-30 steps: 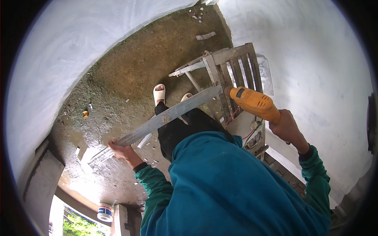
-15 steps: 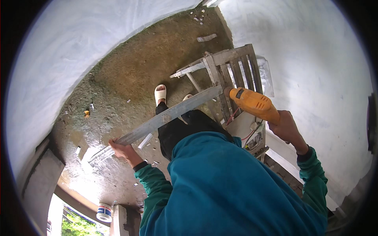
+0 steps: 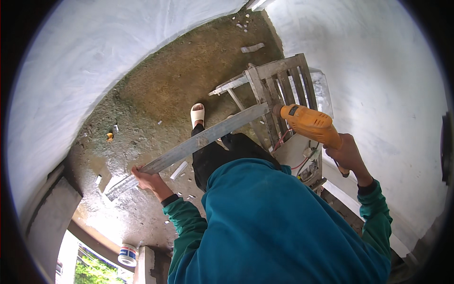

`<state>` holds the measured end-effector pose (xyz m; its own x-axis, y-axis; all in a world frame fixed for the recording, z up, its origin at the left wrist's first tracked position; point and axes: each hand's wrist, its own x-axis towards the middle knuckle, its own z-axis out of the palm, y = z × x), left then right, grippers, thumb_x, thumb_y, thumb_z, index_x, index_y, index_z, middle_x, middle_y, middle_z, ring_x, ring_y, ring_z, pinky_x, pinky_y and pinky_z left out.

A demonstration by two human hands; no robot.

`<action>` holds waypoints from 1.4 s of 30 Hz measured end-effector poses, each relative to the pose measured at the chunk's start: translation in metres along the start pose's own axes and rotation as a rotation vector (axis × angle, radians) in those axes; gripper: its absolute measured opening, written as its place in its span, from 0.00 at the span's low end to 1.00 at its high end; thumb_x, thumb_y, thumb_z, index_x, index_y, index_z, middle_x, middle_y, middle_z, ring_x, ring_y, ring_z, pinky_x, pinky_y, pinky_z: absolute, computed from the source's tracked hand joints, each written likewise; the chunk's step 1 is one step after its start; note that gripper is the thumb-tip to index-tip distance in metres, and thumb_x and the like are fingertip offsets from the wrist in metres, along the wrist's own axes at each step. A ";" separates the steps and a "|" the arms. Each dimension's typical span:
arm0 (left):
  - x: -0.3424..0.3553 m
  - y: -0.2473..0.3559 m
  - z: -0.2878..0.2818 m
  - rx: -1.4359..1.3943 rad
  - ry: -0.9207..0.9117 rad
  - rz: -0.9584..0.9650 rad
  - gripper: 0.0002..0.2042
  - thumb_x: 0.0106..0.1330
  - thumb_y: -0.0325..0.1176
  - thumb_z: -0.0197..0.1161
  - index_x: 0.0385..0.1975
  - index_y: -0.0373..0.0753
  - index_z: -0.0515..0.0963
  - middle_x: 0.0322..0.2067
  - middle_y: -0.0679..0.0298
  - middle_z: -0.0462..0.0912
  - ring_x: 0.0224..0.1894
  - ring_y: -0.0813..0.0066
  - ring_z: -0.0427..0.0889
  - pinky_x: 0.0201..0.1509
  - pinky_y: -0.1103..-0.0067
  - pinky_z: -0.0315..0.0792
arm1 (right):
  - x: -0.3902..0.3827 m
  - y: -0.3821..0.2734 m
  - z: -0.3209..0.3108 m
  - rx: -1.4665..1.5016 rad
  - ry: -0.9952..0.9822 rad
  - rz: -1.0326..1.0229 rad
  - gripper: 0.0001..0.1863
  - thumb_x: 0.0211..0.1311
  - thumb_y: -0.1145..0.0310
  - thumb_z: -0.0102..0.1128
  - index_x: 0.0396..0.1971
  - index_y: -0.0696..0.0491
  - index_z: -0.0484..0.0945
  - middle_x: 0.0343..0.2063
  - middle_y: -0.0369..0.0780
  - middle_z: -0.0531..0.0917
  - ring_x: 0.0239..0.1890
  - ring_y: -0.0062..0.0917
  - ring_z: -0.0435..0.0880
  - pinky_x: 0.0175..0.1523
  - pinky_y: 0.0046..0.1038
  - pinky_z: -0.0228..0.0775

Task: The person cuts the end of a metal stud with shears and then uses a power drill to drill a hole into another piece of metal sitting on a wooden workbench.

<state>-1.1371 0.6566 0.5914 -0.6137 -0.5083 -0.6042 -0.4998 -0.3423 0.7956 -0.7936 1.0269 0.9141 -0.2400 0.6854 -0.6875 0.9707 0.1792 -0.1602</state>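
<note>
Long grey metal bar (image 3: pixel 198 142) gripped near its seven o'clock end by left hand (image 3: pixel 146 179), fingers wrapped around it, orange drill (image 3: pixel 309 124) clasped in right hand (image 3: pixel 347 154), bit end met by bar's one o'clock end, white round tub (image 3: pixel 127 254) with blue label on floor (image 3: pixel 156 90) at seven o'clock.

Looking down past my teal sleeves, my left hand (image 3: pixel 147 179) grips the near end of a long grey metal bar (image 3: pixel 189 146) that slants up to the right. My right hand (image 3: pixel 347 154) holds an orange power drill (image 3: pixel 309 124), its tip touching the bar's far end beside a wooden frame (image 3: pixel 281 87) above wet concrete floor (image 3: pixel 156 94).
</note>
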 end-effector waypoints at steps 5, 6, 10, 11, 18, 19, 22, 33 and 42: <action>-0.012 0.008 0.004 -0.004 -0.057 0.031 0.11 0.56 0.35 0.66 0.26 0.35 0.74 0.25 0.62 0.76 0.28 0.70 0.75 0.35 0.72 0.72 | -0.006 0.014 -0.007 0.151 -0.050 0.076 0.10 0.45 0.73 0.60 0.28 0.61 0.79 0.20 0.37 0.81 0.22 0.19 0.78 0.32 0.24 0.73; -0.018 0.011 0.007 -0.001 -0.062 0.030 0.11 0.56 0.35 0.66 0.26 0.35 0.74 0.25 0.62 0.76 0.28 0.70 0.75 0.35 0.72 0.72 | -0.007 0.016 -0.007 0.154 -0.048 0.080 0.10 0.45 0.73 0.60 0.28 0.61 0.79 0.20 0.37 0.81 0.22 0.19 0.78 0.32 0.24 0.73; -0.020 0.018 0.005 0.034 -0.019 0.026 0.12 0.57 0.37 0.66 0.25 0.36 0.73 0.25 0.62 0.75 0.28 0.69 0.75 0.34 0.70 0.72 | -0.009 0.019 -0.005 0.211 -0.005 0.064 0.11 0.43 0.69 0.62 0.28 0.60 0.80 0.20 0.40 0.82 0.22 0.23 0.81 0.32 0.27 0.73; -0.017 0.018 0.003 0.034 -0.025 0.030 0.12 0.57 0.37 0.66 0.25 0.36 0.72 0.25 0.61 0.75 0.28 0.69 0.75 0.34 0.70 0.72 | -0.009 0.020 -0.004 0.224 -0.003 0.062 0.11 0.43 0.69 0.62 0.28 0.60 0.80 0.20 0.39 0.82 0.22 0.23 0.81 0.32 0.27 0.73; 0.005 0.018 -0.011 0.048 -0.023 0.059 0.15 0.56 0.40 0.67 0.26 0.34 0.73 0.29 0.59 0.76 0.33 0.64 0.76 0.40 0.59 0.74 | -0.006 0.020 0.004 0.217 -0.032 0.031 0.11 0.44 0.69 0.62 0.27 0.60 0.79 0.19 0.38 0.81 0.22 0.22 0.79 0.33 0.26 0.72; 0.004 0.018 -0.013 0.070 -0.020 0.067 0.15 0.56 0.41 0.67 0.26 0.34 0.74 0.29 0.59 0.76 0.33 0.63 0.76 0.39 0.59 0.74 | -0.006 0.018 0.005 0.223 -0.044 0.024 0.11 0.44 0.68 0.62 0.27 0.60 0.79 0.19 0.39 0.81 0.22 0.22 0.79 0.33 0.27 0.72; 0.000 0.020 -0.011 0.095 -0.002 0.068 0.16 0.56 0.41 0.67 0.26 0.33 0.74 0.29 0.59 0.76 0.33 0.63 0.76 0.39 0.59 0.74 | -0.003 0.018 0.009 0.199 -0.045 -0.001 0.12 0.44 0.68 0.62 0.28 0.61 0.79 0.18 0.40 0.80 0.22 0.24 0.80 0.33 0.28 0.71; -0.003 0.021 -0.010 0.038 0.001 0.041 0.11 0.55 0.36 0.68 0.24 0.37 0.73 0.25 0.63 0.74 0.28 0.71 0.74 0.34 0.72 0.71 | 0.000 0.008 0.012 0.106 -0.052 0.024 0.14 0.46 0.66 0.62 0.29 0.62 0.79 0.17 0.43 0.80 0.21 0.27 0.80 0.32 0.31 0.71; -0.004 0.021 -0.008 0.059 0.013 0.049 0.12 0.55 0.36 0.68 0.25 0.36 0.73 0.26 0.62 0.75 0.29 0.69 0.75 0.34 0.69 0.72 | -0.002 -0.005 0.010 0.073 -0.051 0.027 0.14 0.47 0.66 0.62 0.30 0.63 0.79 0.17 0.43 0.79 0.20 0.27 0.78 0.31 0.31 0.71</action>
<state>-1.1400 0.6452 0.6111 -0.6308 -0.5333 -0.5637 -0.5046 -0.2699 0.8201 -0.7975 1.0176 0.9096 -0.2144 0.6518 -0.7274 0.9756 0.1075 -0.1913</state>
